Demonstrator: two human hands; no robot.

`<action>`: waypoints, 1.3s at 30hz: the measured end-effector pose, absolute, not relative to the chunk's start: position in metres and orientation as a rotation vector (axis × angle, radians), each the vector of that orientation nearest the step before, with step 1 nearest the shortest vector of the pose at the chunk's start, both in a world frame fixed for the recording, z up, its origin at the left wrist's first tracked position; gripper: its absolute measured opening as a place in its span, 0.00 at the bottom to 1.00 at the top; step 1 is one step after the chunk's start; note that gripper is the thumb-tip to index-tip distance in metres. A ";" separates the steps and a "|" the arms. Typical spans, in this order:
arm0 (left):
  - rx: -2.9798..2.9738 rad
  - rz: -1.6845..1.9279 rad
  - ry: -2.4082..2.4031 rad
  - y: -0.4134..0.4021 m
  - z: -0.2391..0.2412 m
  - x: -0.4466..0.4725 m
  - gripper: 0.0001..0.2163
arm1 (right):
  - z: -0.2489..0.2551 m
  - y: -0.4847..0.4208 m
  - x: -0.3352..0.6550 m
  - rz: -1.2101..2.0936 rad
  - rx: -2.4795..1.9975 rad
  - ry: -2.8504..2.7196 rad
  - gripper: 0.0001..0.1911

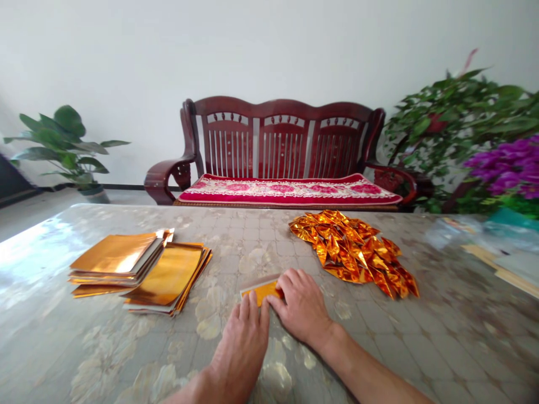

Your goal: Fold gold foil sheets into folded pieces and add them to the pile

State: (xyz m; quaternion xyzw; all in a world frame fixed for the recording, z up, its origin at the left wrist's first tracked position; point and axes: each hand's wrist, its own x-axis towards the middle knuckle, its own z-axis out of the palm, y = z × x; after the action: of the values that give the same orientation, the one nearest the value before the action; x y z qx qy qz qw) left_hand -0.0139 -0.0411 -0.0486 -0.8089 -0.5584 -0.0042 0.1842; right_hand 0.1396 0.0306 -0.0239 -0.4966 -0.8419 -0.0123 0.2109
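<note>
A folded strip of gold foil paper lies on the table in front of me, its pale grey edge showing along the far side. My left hand has its fingers close together, holding the strip at its near left edge; the left thumb is hidden. At the strip's right end, my right hand is closed, with thumb and curled fingers pinching the paper. To the right lies a heap of folded orange-gold foil pieces. Flat gold foil sheets stand in a left stack and an overlapping nearer stack.
The table has a glossy patterned cover. Clear plastic bags and pale sheets lie at its right side, beside purple flowers. Behind the table stands a dark red wooden bench. A potted plant stands at left.
</note>
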 end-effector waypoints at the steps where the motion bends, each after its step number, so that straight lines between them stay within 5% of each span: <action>1: -2.280 -0.005 -1.573 -0.041 -0.047 -0.013 0.21 | -0.024 0.031 0.137 -0.046 -1.407 -2.330 0.09; 27: -2.914 0.043 -1.587 -0.029 0.003 -0.062 0.28 | -0.027 0.044 0.170 -0.193 -1.485 -2.278 0.04; 34: -2.901 -0.389 -1.620 -0.026 0.003 -0.038 0.21 | -0.022 0.029 0.155 -0.050 -0.922 -2.515 0.05; 39: -2.973 -0.505 -1.555 -0.012 -0.004 -0.051 0.21 | -0.025 0.028 0.147 -0.133 -0.910 -2.608 0.05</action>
State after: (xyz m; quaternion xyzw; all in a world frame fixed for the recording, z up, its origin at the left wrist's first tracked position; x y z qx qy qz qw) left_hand -0.0514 -0.0116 -0.0038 -0.8693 -0.4548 -0.1476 -0.1254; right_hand 0.1466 0.0281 -0.0245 -0.3233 -0.9265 -0.0473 0.1868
